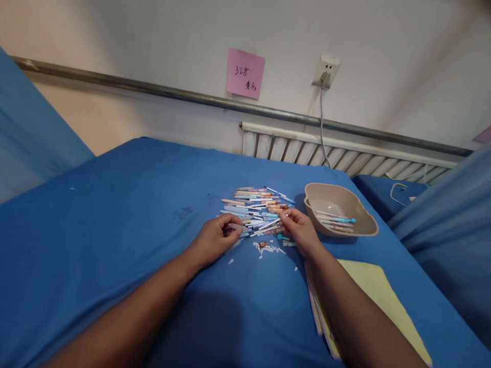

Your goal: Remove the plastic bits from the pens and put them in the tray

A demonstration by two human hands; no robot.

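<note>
Blue cloth [134, 204] beneath all the work, head view. At centre, a heap of pens [235, 203] mingled with thin white rods, mostly lying crosswise. Left hand [215, 237] at the near left edge of the heap, thumb and fingertips pinching what appears to be a pale barrel [236, 226]. Right hand [301, 232] at the near right edge, fingertips closed, apparently on the end of a white rod [271, 224] slanting leftward; contact between rod and barrel too fine to tell. On the near side, scattered small white pieces [270, 249], with an orange-brown bit [263, 245] among them. To the right, a beige basin [364, 220] containing several slender pens, some teal-ended; nearer, yellow folded material [372, 286], partly hidden by the right forearm.

Step in hand, by judgement: handling of separate pen parts, probably matching of one rod to one barrel. Next move, likewise judged: calling for a firm left pinch, careful alignment of rod with barrel, and only light fingertip pressure, clear of the loose pieces.
</note>
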